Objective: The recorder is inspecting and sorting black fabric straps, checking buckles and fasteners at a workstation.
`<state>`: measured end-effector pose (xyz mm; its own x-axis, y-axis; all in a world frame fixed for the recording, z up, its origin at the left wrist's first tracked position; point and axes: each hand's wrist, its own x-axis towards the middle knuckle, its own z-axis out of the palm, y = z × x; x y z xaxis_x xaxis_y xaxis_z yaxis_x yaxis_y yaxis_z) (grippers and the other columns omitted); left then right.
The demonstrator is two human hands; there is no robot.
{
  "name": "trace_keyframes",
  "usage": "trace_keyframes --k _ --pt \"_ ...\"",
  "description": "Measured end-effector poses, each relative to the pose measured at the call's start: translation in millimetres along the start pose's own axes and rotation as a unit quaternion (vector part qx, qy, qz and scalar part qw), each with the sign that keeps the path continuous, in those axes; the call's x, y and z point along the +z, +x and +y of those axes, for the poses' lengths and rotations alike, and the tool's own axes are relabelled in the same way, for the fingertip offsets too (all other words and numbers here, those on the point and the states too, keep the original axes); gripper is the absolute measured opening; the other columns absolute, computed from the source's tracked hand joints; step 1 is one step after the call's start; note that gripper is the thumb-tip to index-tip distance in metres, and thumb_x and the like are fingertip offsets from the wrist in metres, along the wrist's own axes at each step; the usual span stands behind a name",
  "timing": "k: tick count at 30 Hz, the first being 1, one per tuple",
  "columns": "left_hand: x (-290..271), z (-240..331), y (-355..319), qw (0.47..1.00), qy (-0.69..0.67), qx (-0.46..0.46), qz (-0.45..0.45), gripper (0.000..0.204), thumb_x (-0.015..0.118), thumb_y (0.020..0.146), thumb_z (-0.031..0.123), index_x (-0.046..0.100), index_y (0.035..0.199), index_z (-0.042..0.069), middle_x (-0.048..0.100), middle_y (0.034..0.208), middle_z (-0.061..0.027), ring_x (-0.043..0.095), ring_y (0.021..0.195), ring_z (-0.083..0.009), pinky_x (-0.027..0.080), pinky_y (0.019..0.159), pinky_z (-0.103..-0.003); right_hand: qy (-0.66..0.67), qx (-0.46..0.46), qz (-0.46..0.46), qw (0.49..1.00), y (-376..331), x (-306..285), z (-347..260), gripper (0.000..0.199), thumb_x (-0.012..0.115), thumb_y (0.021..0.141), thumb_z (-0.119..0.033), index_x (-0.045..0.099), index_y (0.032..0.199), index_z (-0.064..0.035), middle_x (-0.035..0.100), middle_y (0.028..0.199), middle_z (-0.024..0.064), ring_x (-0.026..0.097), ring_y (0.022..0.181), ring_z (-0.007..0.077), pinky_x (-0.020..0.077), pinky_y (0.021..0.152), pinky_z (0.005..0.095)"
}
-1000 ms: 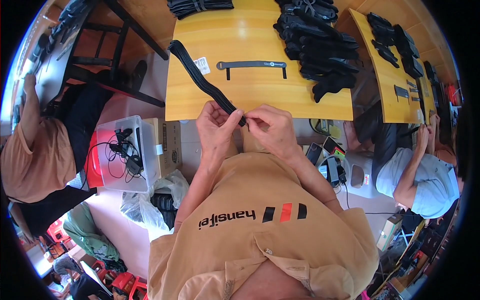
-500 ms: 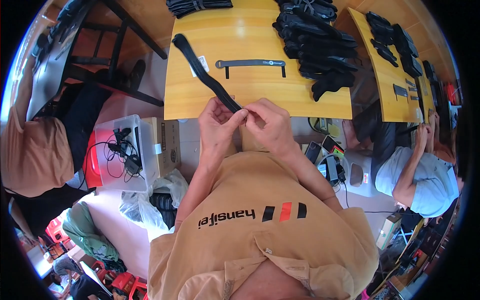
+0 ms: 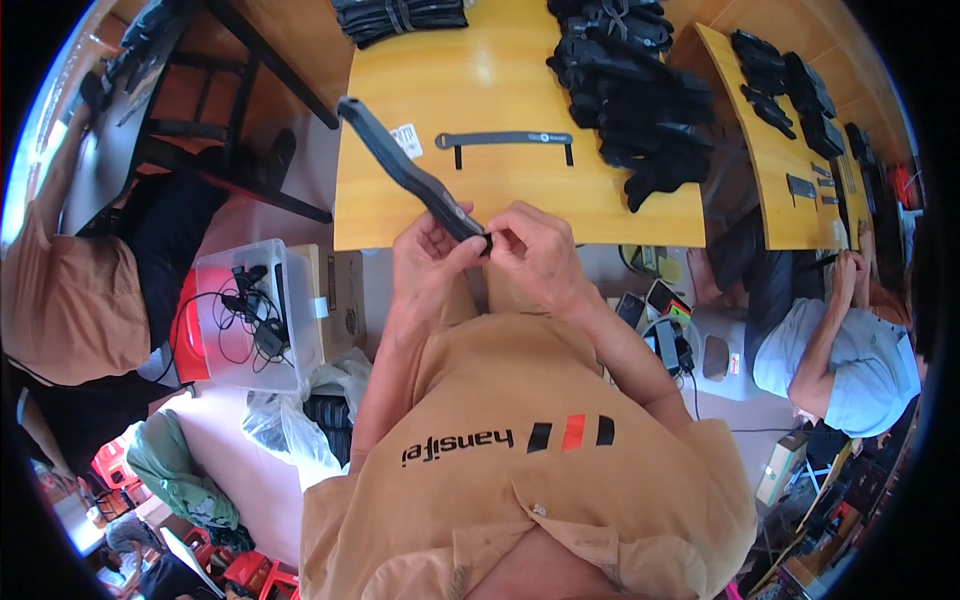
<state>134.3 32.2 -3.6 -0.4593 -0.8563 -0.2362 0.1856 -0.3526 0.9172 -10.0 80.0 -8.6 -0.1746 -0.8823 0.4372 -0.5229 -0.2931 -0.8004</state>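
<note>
My left hand is closed round the near end of a long black strap, just off the table's front edge. The strap rises up and to the left, its smooth dark-grey face showing. My right hand pinches at the strap's near end, close to the left thumb; the fingertips hide part of it. Ahead on the table lies a flat grey strap with a round end at its left and light print. Two short black strips sit just below it. A white printed label lies partly behind the held strap.
The wooden table carries a big heap of black straps at right and a tied bundle at back left. A clear bin with cables stands on the floor at left. People sit at tables on both sides.
The held strap has turned over in my hands, so its smooth grey face shows. Its far end has dropped lower and slightly left. Both hands keep hold of the near end.
</note>
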Motion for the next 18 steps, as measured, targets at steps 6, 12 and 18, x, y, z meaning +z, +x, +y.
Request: trace_keyframes --k 6,12,18 --pt "-6.7 -2.0 -3.0 0.998 -0.059 -0.026 0.01 0.035 0.064 0.078 0.0 0.053 0.111 -0.005 0.062 0.091 -0.0071 0.063 0.08 -0.013 0.057 0.069 -0.028 0.033 0.021 -0.031 0.999 -4.0 1.0 -5.8 0.011 0.061 0.073 0.006 0.059 0.083 0.0018 0.058 0.074 0.0107 0.061 0.061 0.0202 0.0493 0.052 0.0278" --pt "-7.3 -0.1 -1.1 0.997 -0.046 -0.057 0.007 0.033 0.063 0.077 -0.001 0.055 0.109 -0.005 0.062 0.087 -0.008 0.063 0.077 -0.0125 0.055 0.064 -0.025 0.081 0.065 -0.085 0.991 0.4 -12.7 -8.1 0.013 0.066 0.075 0.0 0.056 0.083 -0.0002 0.055 0.074 0.0103 0.057 0.06 0.0215 0.0456 0.055 0.0274" --pt "-17.8 13.5 -5.0 0.978 -0.026 -0.151 -0.141 0.033 0.065 0.075 0.0 0.056 0.107 -0.006 0.063 0.089 -0.008 0.064 0.077 -0.0135 0.055 0.064 -0.025 0.07 0.069 -0.341 0.935 9.2 -37.1 -6.1 0.013 0.063 0.078 -0.012 0.054 0.082 -0.0036 0.051 0.065 0.0121 0.054 0.059 0.0265 0.0387 0.054 0.0364"
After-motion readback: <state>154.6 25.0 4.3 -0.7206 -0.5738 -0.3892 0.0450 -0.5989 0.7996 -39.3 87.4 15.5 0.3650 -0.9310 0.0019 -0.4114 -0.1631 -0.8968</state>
